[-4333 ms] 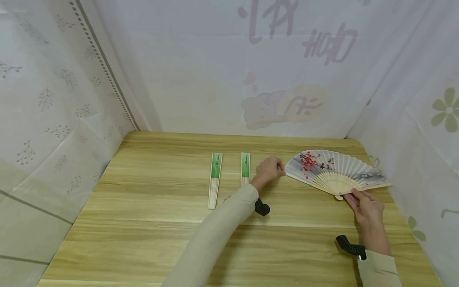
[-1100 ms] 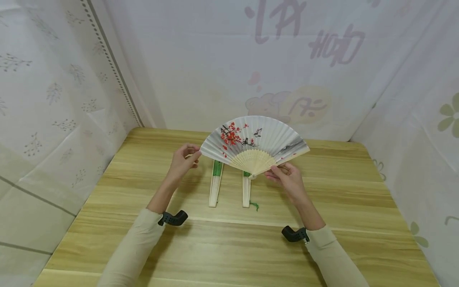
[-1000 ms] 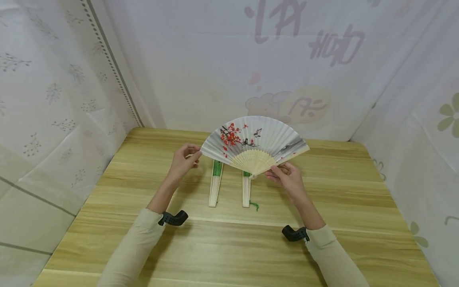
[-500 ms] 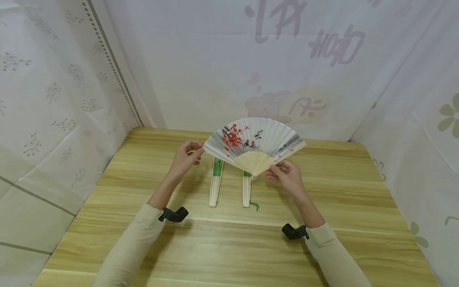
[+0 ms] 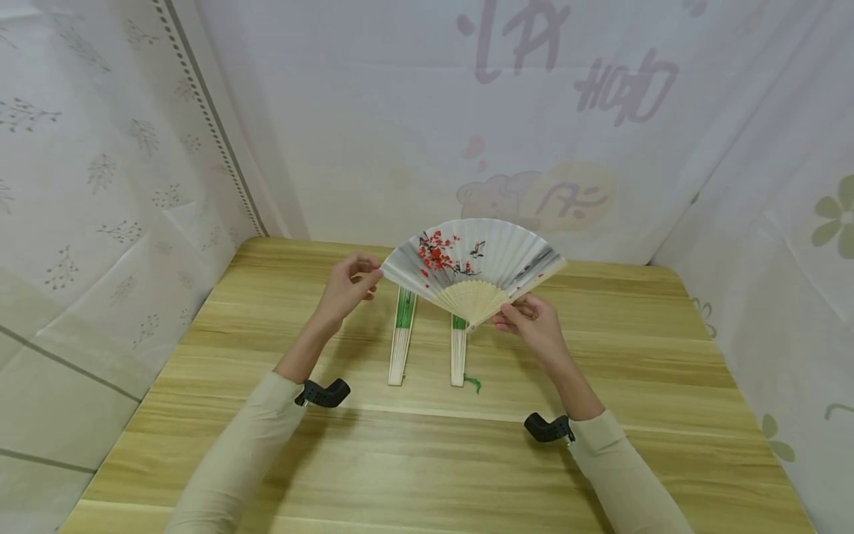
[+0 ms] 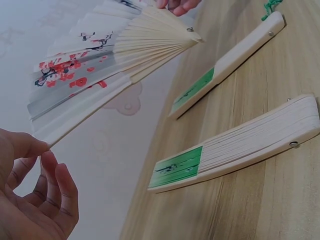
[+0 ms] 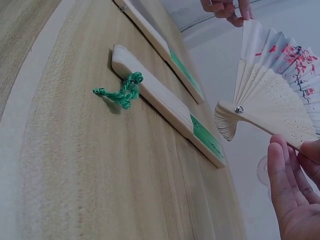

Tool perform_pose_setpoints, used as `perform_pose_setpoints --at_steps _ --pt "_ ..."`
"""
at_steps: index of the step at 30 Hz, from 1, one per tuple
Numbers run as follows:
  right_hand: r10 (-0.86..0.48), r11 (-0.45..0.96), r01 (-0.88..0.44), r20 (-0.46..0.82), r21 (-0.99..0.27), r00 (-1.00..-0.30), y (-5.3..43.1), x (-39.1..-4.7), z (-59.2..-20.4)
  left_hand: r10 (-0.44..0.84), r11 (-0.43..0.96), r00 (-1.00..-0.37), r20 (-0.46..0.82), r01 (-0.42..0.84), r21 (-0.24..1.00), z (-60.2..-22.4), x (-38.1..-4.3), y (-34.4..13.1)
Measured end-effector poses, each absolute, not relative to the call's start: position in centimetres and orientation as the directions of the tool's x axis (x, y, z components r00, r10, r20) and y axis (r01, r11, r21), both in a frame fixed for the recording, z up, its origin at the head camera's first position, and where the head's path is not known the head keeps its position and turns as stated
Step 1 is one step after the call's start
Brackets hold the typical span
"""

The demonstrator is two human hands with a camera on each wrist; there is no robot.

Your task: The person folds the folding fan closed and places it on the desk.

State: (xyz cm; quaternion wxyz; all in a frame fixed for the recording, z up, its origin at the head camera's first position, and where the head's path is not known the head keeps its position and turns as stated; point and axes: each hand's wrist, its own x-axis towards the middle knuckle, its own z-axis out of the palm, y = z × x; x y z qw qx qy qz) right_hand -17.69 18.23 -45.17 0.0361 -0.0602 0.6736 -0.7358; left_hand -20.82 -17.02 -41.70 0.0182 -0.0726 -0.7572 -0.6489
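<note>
A spread folding fan (image 5: 494, 252), white-grey with red blossoms, birds and pale bamboo ribs, is held up over the table. My left hand (image 5: 345, 289) pinches its left outer corner between thumb and finger; the left wrist view shows the thumb (image 6: 30, 144) on that tip. On the other side my right hand (image 5: 537, 326) pinches the right guard stick near the pivot. In the right wrist view the metal rivet (image 7: 239, 109) joins the ribs. Beneath lie two closed green folding fans, the left one (image 5: 400, 341) and the right one (image 5: 458, 356), their upper ends partly hidden by the spread fan.
A green tassel (image 5: 474, 383) trails from the right closed fan. The wooden table (image 5: 427, 467) meets a printed cloth backdrop (image 5: 373, 148) at its back edge, with cloth at both sides. Black wrist mounts (image 5: 327, 393) stick out from both sleeves.
From the table's right side, the spread fan was lifted and brought to the middle. Over the last second its left corner has risen slightly and its spread narrowed a little.
</note>
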Motion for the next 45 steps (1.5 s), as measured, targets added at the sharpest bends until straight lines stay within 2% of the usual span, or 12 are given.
perform_pose_setpoints --at_steps 22,33,37,45 --pt "-0.14 -0.022 -0.023 0.026 -0.999 -0.99 17.6 -17.7 -44.5 0.131 0.211 -0.977 0.17 0.195 0.958 -40.2 -21.3 -16.4" --pt "-0.156 -0.005 -0.046 0.046 -0.999 -0.987 17.7 -17.9 -44.5 0.144 0.25 -0.977 0.157 0.189 0.95 -36.1 -19.0 -14.9" --pt "-0.157 -0.008 -0.049 0.049 -0.999 -0.986 17.5 -17.9 -44.5 0.144 0.254 -0.977 0.158 0.191 0.948 -36.3 -19.2 -14.8" --pt "-0.164 0.014 -0.069 0.065 -0.998 -0.984 17.3 -18.0 -44.6 0.148 0.23 -0.974 0.172 0.203 0.952 -39.0 -21.4 -15.2"
